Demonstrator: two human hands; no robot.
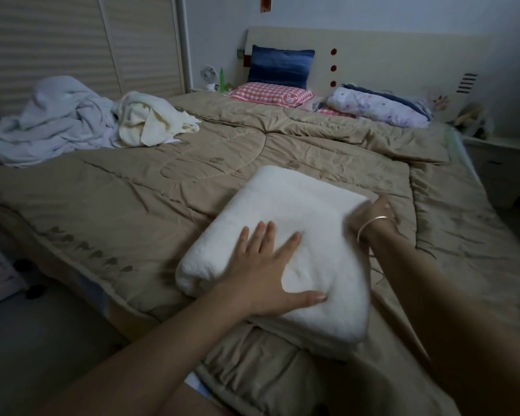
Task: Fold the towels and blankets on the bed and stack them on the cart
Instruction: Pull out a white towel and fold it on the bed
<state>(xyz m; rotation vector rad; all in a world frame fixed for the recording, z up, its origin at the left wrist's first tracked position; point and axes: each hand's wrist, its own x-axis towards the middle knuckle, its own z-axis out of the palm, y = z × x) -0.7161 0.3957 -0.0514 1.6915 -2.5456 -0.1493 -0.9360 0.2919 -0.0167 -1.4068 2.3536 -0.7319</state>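
One folded white towel (282,244) lies on the bed (132,190), with two hands at it: left hand (261,265) and right hand (373,214). Beyond it to the left are two crumpled heaps, one pale blue blanket (54,124) and one cream towel (150,118). Far beyond it are four pillows (270,96) and one small fan (208,75).

Folded towel (285,235) on the quilt (126,199) near the bed's front edge, left hand (261,274) flat on top, right hand (373,217) at its right edge, crumpled blanket (54,124) far left, crumpled towel (150,121) touching its right side, pillows (267,94) behind, against the headboard (388,55)
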